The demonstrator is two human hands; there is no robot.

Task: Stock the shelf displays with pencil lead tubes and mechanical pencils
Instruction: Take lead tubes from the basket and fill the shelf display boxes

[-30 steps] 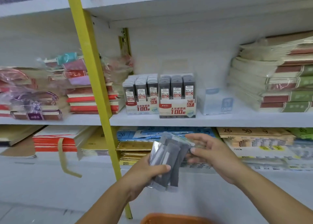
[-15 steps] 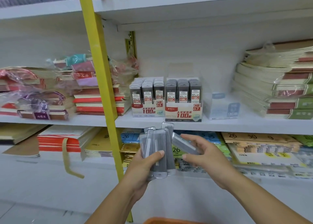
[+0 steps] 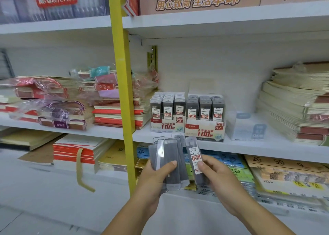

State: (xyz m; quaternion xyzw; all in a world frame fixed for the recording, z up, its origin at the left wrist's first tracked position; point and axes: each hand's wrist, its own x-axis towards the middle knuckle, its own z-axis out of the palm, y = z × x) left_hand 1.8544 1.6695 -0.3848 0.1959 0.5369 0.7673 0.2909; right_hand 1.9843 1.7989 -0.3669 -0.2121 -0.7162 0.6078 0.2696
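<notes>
Pencil lead tubes [image 3: 169,163] fan in my left hand [image 3: 156,174]; my right hand [image 3: 213,174] pinches one 0.7 tube [image 3: 195,160] below the nearly full display boxes [image 3: 187,117]. Stocking remains.

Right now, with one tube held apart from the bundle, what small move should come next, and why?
Probably raise the right hand and its single tube to the HB 0.7 display box on the shelf. The tube's label reads 0.7, which matches that box rather than the HB 0.5 display box beside it. The left hand grips the remaining tubes.
</notes>
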